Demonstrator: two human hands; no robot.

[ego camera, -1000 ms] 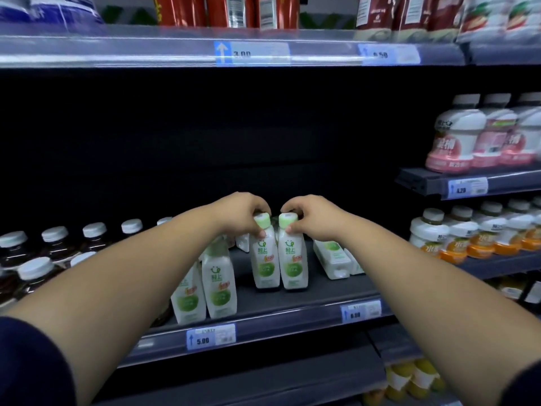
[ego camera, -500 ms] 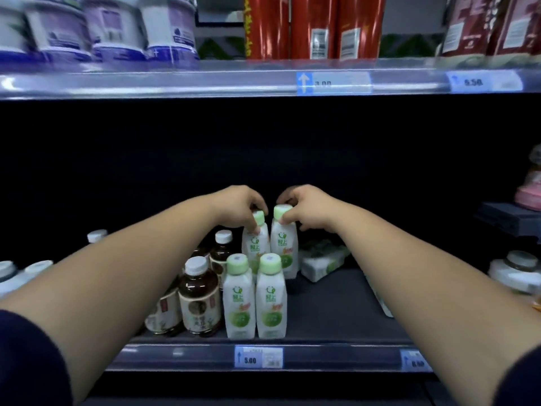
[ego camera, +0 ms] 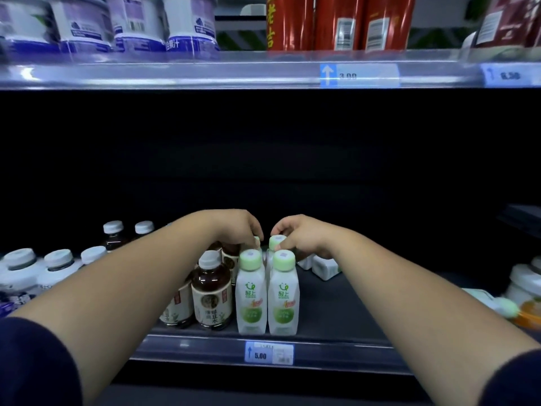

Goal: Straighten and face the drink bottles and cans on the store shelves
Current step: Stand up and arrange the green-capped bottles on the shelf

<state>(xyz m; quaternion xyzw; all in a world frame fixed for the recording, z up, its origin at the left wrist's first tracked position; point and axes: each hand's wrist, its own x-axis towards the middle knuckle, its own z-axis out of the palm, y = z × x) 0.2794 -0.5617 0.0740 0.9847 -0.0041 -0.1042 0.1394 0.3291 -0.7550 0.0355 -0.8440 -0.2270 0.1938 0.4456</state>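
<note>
While the left hand (ego camera: 237,230) and right hand (ego camera: 304,238) are pinching the rear bottles (ego camera: 277,242) by their caps, both bottles are standing directly under the fingers (ego camera: 281,230). Seemingly light, slippery plastic; caps are giving surest hold.

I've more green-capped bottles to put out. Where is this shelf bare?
The dark shelf is bare right of the front green-capped bottles, before the toppled white bottles, as far as the right forearm. Left of them it is crowded: brown tea bottles stand close beside them, white-capped jars beyond.
</note>
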